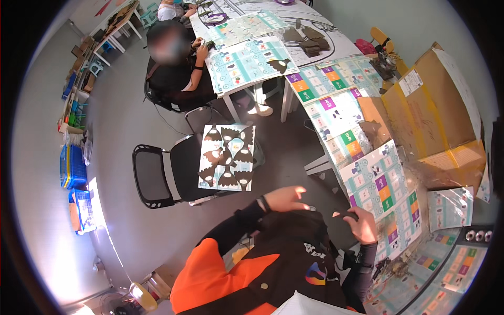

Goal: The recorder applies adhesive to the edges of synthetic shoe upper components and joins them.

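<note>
My left hand (286, 199) reaches out over my dark apron (289, 236), its fingers apart and nothing visible in them. To the right, my right hand (363, 227) is closed on a small dark piece (345, 214), too small to tell its kind. Its fingers are beside the edge of the table covered with printed sheets (380, 178). Ahead of my left hand, a printed sheet (203, 178) lies on the chair seat. Several dark pieces with scalloped edges and pale ovals (227, 177) are spread over it.
A black chair (181, 165) stands ahead to the left. On the right-hand table are a large open cardboard box (436, 115) and a brown flat piece (374, 132). Another person (173, 68) sits at the far table, handling something dark. Blue baskets (73, 167) stand along the left wall.
</note>
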Motion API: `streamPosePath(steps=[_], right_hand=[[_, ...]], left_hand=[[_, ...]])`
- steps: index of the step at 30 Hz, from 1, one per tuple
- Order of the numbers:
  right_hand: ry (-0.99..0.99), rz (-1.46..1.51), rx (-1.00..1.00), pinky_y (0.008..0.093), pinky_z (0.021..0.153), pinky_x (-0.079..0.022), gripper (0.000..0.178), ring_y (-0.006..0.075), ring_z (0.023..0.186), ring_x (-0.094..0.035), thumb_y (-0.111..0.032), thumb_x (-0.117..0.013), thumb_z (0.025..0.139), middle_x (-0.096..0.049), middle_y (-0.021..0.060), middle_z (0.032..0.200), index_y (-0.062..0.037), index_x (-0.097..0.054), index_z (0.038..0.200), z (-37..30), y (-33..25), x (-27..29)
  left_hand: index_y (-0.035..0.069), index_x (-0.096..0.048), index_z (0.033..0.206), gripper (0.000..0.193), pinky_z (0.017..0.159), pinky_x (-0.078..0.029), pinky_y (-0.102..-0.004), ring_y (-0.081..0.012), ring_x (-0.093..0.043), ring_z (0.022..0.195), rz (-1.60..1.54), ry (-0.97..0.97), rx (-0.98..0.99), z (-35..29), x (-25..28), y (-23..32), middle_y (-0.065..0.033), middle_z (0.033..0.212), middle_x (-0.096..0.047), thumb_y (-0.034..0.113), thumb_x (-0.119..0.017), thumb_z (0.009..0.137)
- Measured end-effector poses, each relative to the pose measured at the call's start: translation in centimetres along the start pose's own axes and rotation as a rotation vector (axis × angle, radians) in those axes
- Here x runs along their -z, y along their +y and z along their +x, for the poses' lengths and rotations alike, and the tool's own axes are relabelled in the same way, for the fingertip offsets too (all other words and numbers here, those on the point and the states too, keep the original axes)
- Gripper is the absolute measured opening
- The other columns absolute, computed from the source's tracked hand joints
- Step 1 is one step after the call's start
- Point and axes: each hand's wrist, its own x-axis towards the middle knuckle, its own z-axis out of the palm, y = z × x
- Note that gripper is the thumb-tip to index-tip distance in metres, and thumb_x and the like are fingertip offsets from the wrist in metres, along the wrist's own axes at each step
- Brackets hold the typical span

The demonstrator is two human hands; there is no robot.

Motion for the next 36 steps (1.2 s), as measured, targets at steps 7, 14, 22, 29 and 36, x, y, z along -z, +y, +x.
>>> streamPosePath(steps=[7,14,22,29,36], right_hand=[[0.036,0.174,-0.1,0.0351,0.067,-0.053,0.021,0.0287,0.073,-0.07,-0.011,-0.076,0.082,-0.07,0.0179,0.08,0.0011,-0.068,0.097,-1.6,-1.0,-0.3],[0.128,0.305,-0.261,0.0313,0.061,-0.05,0.023,0.0137,0.065,-0.065,-0.015,-0.074,0.085,-0.066,0.0106,0.069,0.0012,-0.068,0.099,-4.3,1.5,0.9],[0.236,0.193,-0.266,0.0367,0.068,-0.053,0.025,0.0252,0.069,-0.069,-0.012,-0.078,0.081,-0.07,0.0185,0.08,-0.001,-0.07,0.102,-8.7,10.6,4.0],[0.227,0.386,-0.214,0.0317,0.059,-0.05,0.022,0.016,0.06,-0.063,-0.005,-0.077,0.082,-0.068,0.0094,0.078,0.0006,-0.067,0.101,-12.8,21.9,7.2],[0.182,0.34,0.022,0.0287,0.057,-0.047,0.02,0.0115,0.059,-0.059,-0.005,-0.074,0.086,-0.065,0.0064,0.078,0.001,-0.065,0.102,-13.3,25.6,7.8]], left_hand=[[0.002,-0.051,0.113,0.03,0.073,-0.053,-0.0384,-0.0298,-0.068,0.09,-0.367,-0.164,-0.197,5.4,-3.8,12.2,-0.0161,0.095,-0.065,0.025,-0.064,0.099],[0.002,-0.054,0.1,0.023,0.072,-0.051,-0.0405,-0.0333,-0.067,0.085,-0.297,0.053,-0.315,6.6,-7.4,15.0,-0.0164,0.094,-0.067,0.021,-0.066,0.097],[0.003,-0.061,0.109,0.025,0.062,-0.05,-0.035,-0.0274,-0.062,0.067,0.318,0.902,-0.286,4.9,0.4,25.3,-0.0152,0.085,-0.064,0.01,-0.072,0.088],[0.002,-0.061,0.122,0.033,0.056,-0.042,-0.027,-0.0132,-0.052,0.062,0.938,0.66,-0.511,4.3,-5.5,31.0,0.0022,0.078,-0.058,0.007,-0.068,0.09],[0.002,-0.056,0.125,0.047,0.067,-0.048,-0.0348,-0.0228,-0.059,0.08,0.022,-0.306,0.305,1.1,-13.0,31.6,-0.0074,0.077,-0.063,0.04,-0.062,0.097]])
